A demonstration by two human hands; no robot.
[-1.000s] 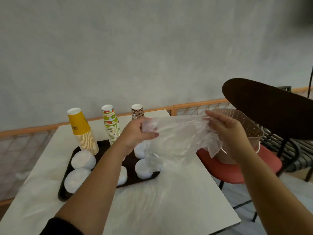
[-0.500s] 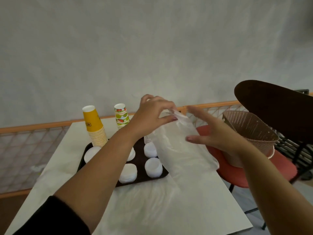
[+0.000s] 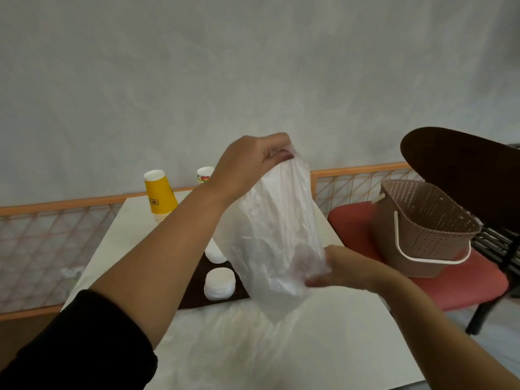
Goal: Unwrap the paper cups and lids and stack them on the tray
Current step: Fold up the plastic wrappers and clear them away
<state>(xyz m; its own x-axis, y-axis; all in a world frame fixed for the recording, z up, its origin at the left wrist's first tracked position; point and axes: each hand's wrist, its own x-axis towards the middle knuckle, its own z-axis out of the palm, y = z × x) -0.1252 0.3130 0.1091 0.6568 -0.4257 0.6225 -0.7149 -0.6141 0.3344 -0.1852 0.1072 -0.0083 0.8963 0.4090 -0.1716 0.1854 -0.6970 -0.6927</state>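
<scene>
A clear plastic wrapper point(image 3: 277, 229) hangs upright over the white table point(image 3: 253, 350). My left hand point(image 3: 250, 164) pinches its top end high up. My right hand point(image 3: 340, 268) grips the wrapper low down on its right side, fingers partly behind the film. Behind my left arm lies the dark tray point(image 3: 197, 282) with stacks of white lids point(image 3: 219, 282). A stack of yellow cups point(image 3: 160, 195) and a stack of fruit-printed cups point(image 3: 204, 175) stand upside down at the tray's far side. Most of the tray is hidden by my arm and the wrapper.
A brown perforated basket point(image 3: 422, 232) with a white handle sits on a red chair seat point(image 3: 351, 220) right of the table. A dark chair back point(image 3: 461, 170) rises behind it. An orange-framed mesh railing point(image 3: 56, 235) runs along the wall.
My left hand has lifted the wrapper's top end higher, so it now hangs upright. My right hand has dropped from the wrapper's upper side to its lower end.
</scene>
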